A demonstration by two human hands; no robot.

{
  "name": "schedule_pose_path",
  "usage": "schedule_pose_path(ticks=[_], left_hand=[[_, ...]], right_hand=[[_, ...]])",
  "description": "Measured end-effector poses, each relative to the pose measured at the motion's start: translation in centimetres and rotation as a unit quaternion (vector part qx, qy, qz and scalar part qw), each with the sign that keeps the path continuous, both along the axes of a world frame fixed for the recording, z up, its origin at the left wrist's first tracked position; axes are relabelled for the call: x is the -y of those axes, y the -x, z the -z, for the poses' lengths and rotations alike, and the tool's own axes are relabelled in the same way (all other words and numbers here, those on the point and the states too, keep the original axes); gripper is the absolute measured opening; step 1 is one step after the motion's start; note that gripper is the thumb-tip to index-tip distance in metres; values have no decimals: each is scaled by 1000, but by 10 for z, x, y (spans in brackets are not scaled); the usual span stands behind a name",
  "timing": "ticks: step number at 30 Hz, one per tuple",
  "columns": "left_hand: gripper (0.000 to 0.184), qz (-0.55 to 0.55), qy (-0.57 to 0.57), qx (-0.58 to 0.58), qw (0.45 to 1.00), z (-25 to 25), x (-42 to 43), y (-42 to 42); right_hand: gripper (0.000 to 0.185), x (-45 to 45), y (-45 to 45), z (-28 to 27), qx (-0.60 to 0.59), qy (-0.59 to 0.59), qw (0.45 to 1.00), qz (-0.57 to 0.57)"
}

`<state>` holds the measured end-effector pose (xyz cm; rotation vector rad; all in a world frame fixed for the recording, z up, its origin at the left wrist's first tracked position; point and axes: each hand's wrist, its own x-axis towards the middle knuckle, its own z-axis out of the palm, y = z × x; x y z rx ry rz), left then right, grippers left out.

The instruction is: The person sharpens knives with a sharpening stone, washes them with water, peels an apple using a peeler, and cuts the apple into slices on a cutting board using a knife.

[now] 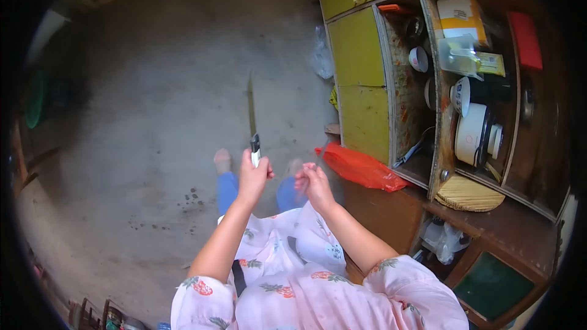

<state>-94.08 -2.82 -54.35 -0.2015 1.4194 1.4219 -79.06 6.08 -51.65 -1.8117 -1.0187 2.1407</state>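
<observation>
In the head view, your left hand [249,177] grips the knife [252,123] by its handle, blade pointing away above the floor [153,116]. Your right hand [316,188] is blurred, fingers drawn together; whether it pinches the thin grey strip [322,153] near the red bag [367,168], I cannot tell. Hold the handle firmly, with the edge well clear of your right fingers and legs.

Wearing loose pale-pink short-sleeved fabric top [263,313] with orange-red, green-leaved pineapple prints [327,276], small dark lettering [335,253] on front; blue trousers [228,190] below.
</observation>
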Motion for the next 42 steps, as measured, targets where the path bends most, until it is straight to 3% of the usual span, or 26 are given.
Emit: schedule_pose_path(ticks=[3,4,7,9,14,17,24,35,42], left_hand=[[20,23,27,-42,998,49,-21,-13],[24,64,82,-77,992,50,-32,-13],[22,55,75,-83,992,108,-60,-29],[19,-22,61,15,998,121,-90,-35],[15,-72,64,21,995,184,-127,-63],[14,-74,64,29,995,215,-138,-85],[16,-40,112,13,993,236,-139,-102],[17,-35,114,7,993,218,-158,-98],[17,-48,104,11,993,196,-170,-91]], right_hand=[[22,-37,32,56,-8,-29,999,-26],[23,-49,42,80,-10,-40,999,-30],[29,-80,67,148,-18,-78,993,-87],[32,-101,81,171,41,-78,988,-125],[34,-137,62,227,102,-68,982,-144],[35,-150,40,256,78,-46,981,-169],[26,-151,16,269,74,13,988,-136],[18,-177,16,245,29,78,991,-103],[18,-181,13,243,20,53,990,-130]])
